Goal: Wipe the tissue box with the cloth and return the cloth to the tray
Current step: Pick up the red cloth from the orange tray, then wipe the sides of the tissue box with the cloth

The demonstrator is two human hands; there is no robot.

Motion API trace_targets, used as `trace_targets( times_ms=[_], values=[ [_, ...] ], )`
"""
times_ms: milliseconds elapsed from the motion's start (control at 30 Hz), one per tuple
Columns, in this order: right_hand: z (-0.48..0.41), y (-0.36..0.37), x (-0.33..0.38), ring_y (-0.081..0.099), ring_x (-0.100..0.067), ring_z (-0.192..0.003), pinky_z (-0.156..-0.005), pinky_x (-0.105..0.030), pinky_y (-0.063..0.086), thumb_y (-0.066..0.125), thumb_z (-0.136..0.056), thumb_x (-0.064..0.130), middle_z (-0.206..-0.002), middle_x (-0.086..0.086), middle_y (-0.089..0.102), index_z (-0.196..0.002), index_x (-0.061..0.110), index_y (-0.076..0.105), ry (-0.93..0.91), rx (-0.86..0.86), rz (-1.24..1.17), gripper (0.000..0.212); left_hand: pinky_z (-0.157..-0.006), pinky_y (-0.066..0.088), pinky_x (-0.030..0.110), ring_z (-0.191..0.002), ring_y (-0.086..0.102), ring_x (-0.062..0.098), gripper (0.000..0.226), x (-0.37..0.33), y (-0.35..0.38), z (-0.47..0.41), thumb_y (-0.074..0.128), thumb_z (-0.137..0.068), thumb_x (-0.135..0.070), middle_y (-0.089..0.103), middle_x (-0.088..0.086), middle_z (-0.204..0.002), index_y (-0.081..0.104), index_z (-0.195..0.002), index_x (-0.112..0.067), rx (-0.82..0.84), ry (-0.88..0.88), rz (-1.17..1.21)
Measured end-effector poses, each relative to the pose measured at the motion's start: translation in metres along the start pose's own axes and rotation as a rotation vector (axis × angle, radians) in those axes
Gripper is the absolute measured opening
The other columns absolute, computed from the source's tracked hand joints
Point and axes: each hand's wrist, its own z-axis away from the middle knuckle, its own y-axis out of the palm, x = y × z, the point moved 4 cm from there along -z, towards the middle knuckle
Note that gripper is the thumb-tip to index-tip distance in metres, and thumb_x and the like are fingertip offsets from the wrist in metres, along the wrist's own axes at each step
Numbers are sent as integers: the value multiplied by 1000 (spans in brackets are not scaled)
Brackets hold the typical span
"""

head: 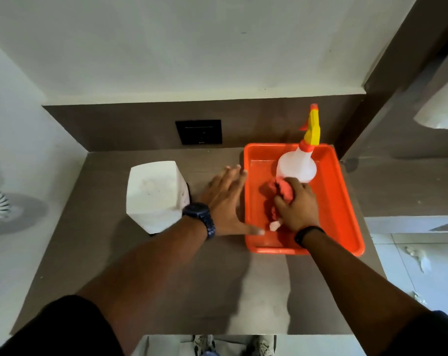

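Bench (145,278): flat brown surface carrying every item.
Orange plastic tray (343,201): shallow, rigid, at the bench's right side; it holds the cloth and a translucent spray bottle with a yellow-and-orange trigger head (298,168).
White tissue box (156,194): upright, left of the tray; probably light and stiff, apt to slide unless steadied.
Left hand (225,201): spread flat on the bench between box and tray, thumb touching the tray's edge.
Right hand (298,206): inside the tray, fingers curled over the cloth.
Crumpled pink-red cloth (282,194): soft, limp; best gathered in a bunch.
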Motion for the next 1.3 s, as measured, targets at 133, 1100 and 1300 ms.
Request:
trace_targets(
  times_ms=[133, 1100, 1300],
  values=[
    [5, 11, 86, 62, -22, -98, -89, -31, 48, 66, -75, 8, -106, -7, 68, -112, 16, 63, -136, -146, -471, 38, -116, 11, 45, -143, 11, 32, 136, 51, -81, 20, 51, -43, -95, 17, 12, -157, 14, -149, -17, -247, -23, -29],
    [27, 168, 153, 63, -25, -114, -106, -51, 46, 48, -98, 45, -119, -5, 69, -108, 32, 66, 348, 204, -926, 24, -107, 33, 42, -132, 34, 24, 147, 157, -72, 48, 60, -22, -91, 33, 1, -149, 7, -143, -27, 80, -197, -165],
    [70, 168, 146, 65, -23, -111, -99, -52, 52, 51, -92, 53, -118, -2, 70, -117, 29, 65, 423, 143, -989, 37, -111, 29, 43, -136, 29, 24, 152, 151, -76, 49, 51, -21, -98, 27, 1, -153, 5, -145, -23, 120, -202, -162]
  ],
)
